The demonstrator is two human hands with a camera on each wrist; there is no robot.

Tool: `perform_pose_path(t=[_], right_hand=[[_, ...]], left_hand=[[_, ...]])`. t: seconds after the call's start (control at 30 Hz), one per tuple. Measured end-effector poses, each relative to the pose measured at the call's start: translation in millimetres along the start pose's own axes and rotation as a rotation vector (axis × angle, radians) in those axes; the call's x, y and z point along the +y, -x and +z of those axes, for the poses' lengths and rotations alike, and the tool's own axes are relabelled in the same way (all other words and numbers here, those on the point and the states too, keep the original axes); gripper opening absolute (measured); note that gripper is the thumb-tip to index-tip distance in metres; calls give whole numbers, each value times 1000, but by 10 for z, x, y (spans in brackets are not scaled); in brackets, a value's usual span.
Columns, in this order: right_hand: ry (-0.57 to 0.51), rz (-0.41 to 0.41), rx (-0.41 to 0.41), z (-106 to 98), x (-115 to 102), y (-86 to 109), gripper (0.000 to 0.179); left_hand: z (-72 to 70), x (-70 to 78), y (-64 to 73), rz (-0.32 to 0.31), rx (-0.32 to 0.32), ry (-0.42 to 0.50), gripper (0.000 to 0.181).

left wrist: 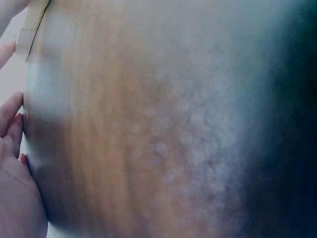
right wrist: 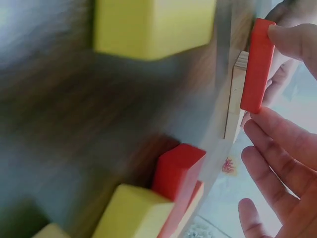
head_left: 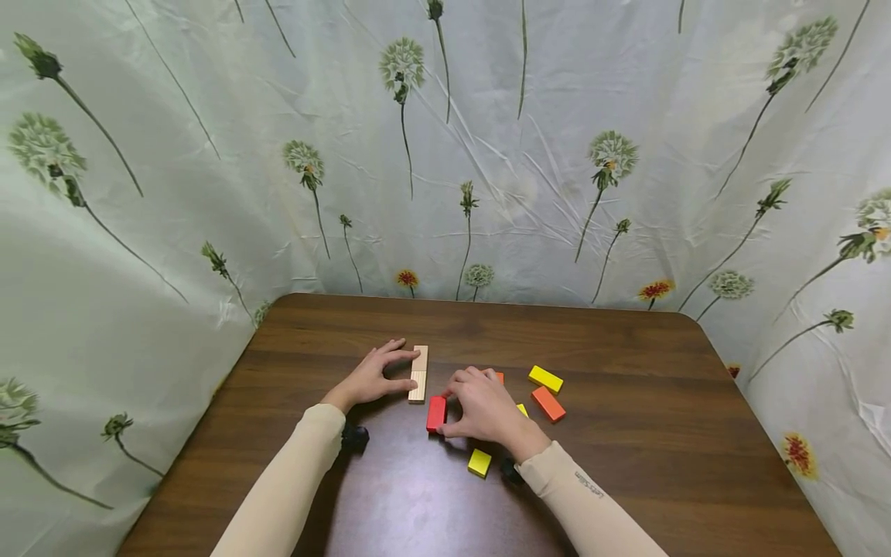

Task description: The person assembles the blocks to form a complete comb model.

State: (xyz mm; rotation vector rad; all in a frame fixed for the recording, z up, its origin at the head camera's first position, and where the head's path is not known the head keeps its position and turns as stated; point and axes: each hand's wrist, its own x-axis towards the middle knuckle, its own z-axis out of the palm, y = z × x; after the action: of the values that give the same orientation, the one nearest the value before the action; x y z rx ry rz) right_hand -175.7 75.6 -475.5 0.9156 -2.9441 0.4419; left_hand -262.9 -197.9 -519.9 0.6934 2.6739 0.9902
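Observation:
Two plain wooden blocks [head_left: 417, 393] lie end to end on the table in the head view. My left hand [head_left: 376, 377] is beside them, its thumb and forefinger touching them and the other fingers extended. A red block [head_left: 436, 415] is just to their right, nearer to me. My right hand [head_left: 483, 406] pinches this red block by its two ends, thumb at the near end and forefinger at the far one. In the right wrist view the red block [right wrist: 257, 69] overlaps the wooden blocks [right wrist: 235, 99] behind it, and the remaining right fingers are spread.
Right of my right hand lie a yellow block [head_left: 546, 379] and an orange block [head_left: 548, 404]. Another yellow block [head_left: 479, 463] sits nearer to me. My right hand partly hides an orange block [head_left: 500, 377] and a yellow one [head_left: 522, 410]. A flowered curtain [head_left: 445, 155] hangs behind the brown table [head_left: 626, 464].

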Motion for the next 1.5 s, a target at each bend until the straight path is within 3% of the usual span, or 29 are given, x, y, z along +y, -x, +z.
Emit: perform_pose_path(t=[0.37, 0.7, 1.5], right_hand=[[35, 13, -47, -7, -88, -155, 50], [59, 7, -69, 2, -199, -291, 49], [114, -50, -106, 142, -328, -287, 51]], left_hand=[[40, 53, -71, 11, -47, -17, 69], [24, 57, -63, -5, -34, -4, 69], [-6, -1, 6, -6, -20, 12, 69]])
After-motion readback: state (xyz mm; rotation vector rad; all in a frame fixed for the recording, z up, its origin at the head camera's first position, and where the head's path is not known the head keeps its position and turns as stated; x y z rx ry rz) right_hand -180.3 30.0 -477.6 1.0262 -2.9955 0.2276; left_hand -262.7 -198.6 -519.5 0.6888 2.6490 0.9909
